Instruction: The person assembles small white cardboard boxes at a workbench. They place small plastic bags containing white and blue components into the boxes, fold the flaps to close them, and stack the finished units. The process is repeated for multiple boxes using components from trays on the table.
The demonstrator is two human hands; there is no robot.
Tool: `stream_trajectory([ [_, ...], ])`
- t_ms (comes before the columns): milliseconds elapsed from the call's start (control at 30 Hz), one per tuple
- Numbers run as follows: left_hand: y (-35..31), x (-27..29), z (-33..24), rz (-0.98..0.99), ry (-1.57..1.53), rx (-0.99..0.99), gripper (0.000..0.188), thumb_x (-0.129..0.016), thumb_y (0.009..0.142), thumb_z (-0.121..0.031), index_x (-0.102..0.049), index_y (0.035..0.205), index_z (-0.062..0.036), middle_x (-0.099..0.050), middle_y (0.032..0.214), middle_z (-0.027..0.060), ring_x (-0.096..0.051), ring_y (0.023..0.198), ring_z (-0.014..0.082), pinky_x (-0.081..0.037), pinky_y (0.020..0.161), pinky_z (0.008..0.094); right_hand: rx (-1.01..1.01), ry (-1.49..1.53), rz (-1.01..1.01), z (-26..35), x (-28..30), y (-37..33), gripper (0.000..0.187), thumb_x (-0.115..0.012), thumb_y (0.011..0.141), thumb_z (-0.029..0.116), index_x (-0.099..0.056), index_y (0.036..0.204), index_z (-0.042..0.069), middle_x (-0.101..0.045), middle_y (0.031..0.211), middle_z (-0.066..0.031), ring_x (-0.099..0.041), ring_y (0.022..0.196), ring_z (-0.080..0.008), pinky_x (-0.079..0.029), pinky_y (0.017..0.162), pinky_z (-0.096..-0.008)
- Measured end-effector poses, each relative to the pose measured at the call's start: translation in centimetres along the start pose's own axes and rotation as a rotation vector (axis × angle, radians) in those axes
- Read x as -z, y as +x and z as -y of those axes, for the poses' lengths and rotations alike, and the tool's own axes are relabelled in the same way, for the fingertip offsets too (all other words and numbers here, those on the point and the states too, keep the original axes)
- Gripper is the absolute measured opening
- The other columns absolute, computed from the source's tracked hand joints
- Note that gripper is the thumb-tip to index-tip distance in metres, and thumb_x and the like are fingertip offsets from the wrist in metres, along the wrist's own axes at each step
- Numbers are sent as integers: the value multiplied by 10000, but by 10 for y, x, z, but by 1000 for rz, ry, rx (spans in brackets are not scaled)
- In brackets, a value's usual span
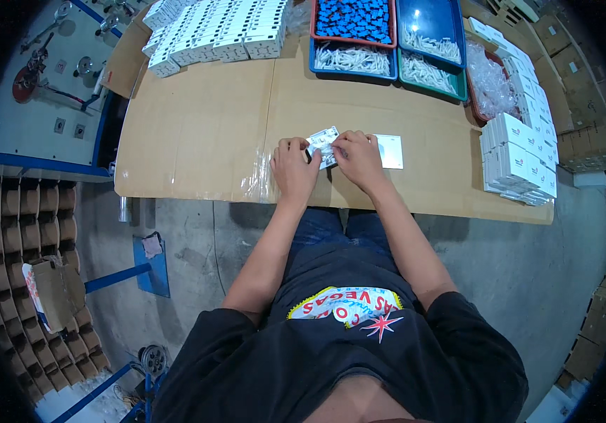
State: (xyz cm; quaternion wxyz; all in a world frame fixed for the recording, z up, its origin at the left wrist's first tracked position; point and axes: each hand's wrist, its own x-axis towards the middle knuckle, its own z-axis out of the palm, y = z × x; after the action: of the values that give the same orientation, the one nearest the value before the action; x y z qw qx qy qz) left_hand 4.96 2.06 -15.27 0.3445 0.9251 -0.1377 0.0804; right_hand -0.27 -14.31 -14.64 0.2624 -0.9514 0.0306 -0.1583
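Near the front edge of the cardboard-covered table, my left hand [293, 169] grips the left side of a small white printed box or card [325, 137]; its exact kind is too small to tell. My right hand [360, 161] is closed, with thumb and fingertips pinched at the same item's right side. Whether a smaller part is in that pinch, I cannot make out. Just right of my right hand, a flat white piece [390, 151] lies on the cardboard, partly hidden by that hand.
White boxes [222, 32] stand in rows at the far left, more stacks [518, 158] at the right. At the back are trays of blue pieces [354, 20] and white cable-like pieces [352, 60], beside a bin of clear plastic bags [488, 81]. A divided cardboard crate [25, 233] is left below.
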Motion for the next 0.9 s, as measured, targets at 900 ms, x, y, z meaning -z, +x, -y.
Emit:
stream_trajectory([
  [900,13,-2,0,173,34,151,152,-773,791,-296,-767,900,-190,-636,1062,65,-569,1087,294,-380,975,444,-29,-32,29,15,-4,-3,196,-688,870,179,-759,1047,132,-666,1014,-60,-624,1027,-249,-398,945,-472],
])
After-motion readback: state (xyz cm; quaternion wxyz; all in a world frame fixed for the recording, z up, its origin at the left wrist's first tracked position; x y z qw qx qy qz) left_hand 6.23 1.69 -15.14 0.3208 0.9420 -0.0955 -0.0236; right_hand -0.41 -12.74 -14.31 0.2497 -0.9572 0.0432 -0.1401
